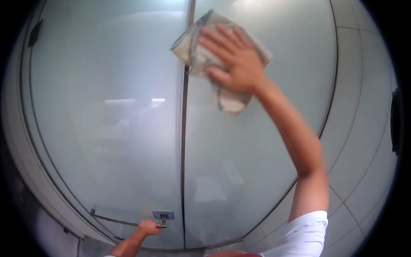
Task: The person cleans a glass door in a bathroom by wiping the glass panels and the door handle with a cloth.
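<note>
Head view: the cloth (203,62) is high up, at about twelve to one o'clock from the middle of the view, directly under the right hand (233,62), which lies open on it, palm toward the glass, fingers slightly spread and pointing to ten or eleven o'clock, thumb out toward nine or ten. No finger can be seen curled round an edge, so the cloth looks pressed rather than gripped; whether any fold is pinched beneath the palm I cannot tell. It is crumpled, its longer axis running roughly from eleven to five o'clock, with one corner out at nine and a loose flap below the palm at six. Most of it lies over the right pane (257,150), while its nine o'clock end crosses the dark strip (184,128) onto the left pane (107,150). The right forearm comes in from five o'clock, and a white sleeve (306,227) shows further down that arm. The left hand (150,227) is well apart from the cloth, at seven o'clock from it, closed round the bar (115,220) near its three o'clock end; the bar runs off from that fist toward nine or ten. Just beside the fist, at one o'clock, is a small plate (163,215). The right hand is plainly the nearer to the cloth, touching it.
</note>
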### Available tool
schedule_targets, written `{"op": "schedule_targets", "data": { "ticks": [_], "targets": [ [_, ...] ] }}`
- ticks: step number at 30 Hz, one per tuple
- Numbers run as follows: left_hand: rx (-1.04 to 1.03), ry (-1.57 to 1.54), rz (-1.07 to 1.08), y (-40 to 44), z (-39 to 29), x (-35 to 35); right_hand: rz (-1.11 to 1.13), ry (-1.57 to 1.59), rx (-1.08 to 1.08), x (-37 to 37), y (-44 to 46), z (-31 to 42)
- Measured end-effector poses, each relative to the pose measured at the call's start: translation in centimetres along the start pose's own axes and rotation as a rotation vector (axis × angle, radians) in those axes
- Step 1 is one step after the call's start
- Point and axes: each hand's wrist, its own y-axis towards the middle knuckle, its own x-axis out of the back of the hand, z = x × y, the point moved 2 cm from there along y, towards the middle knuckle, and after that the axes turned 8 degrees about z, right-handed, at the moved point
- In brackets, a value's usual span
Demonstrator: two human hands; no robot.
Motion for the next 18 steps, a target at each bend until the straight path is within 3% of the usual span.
{"op": "schedule_targets", "data": {
  "ticks": [2, 4, 5, 6, 7, 10, 11, 12, 14, 15, 16, 18],
  "targets": [
    [-0.009, -0.019, -0.006, -0.3, 0.1, 0.4, -0.109, -0.063, -0.126, -0.1, 0.7, -5.6],
    [-0.03, -0.052, 0.02, -0.4, -0.6, -0.1, 0.005, 0.298, -0.918, 5.7, 3.5, -5.6],
    [-0.002, -0.008, 0.025, -0.3, -0.4, -0.2, -0.232, 0.367, -0.967, 4.8, 3.2, -9.8],
    [0.026, 0.039, 0.004, 0.1, -0.1, 0.4, -0.324, 0.297, -0.949, 4.6, 3.9, -12.4],
    [-0.02, 0.033, -0.018, 0.1, 0.0, 0.4, -0.14, -0.148, -0.929, 3.8, 4.4, -14.5],
    [-0.001, 0.013, 0.026, 1.0, 0.7, -0.6, -0.017, 0.144, -0.935, 5.6, 7.2, -7.7],
    [-0.003, 0.0, 0.038, 0.7, 0.7, -0.5, 0.022, -0.231, -0.746, 2.8, 8.4, -8.1],
    [-0.004, 0.002, 0.029, 0.5, 0.5, -0.3, -0.026, -0.087, -0.643, 0.6, 7.7, -8.8],
    [-0.008, -0.008, 0.018, 0.7, 0.3, 0.0, -0.041, 0.084, -0.391, 0.5, 6.6, -2.9],
    [-0.013, -0.017, 0.006, 0.5, 0.4, 0.0, 0.038, 0.009, -0.282, 0.4, 5.7, -0.5],
    [-0.015, -0.028, -0.006, 0.3, 0.4, -0.1, 0.015, -0.062, -0.042, -0.1, 4.7, 0.4],
    [0.014, -0.012, 0.018, 0.2, -0.1, -0.4, 0.202, -0.018, -0.122, 0.9, 4.3, -0.3]
  ]
}}
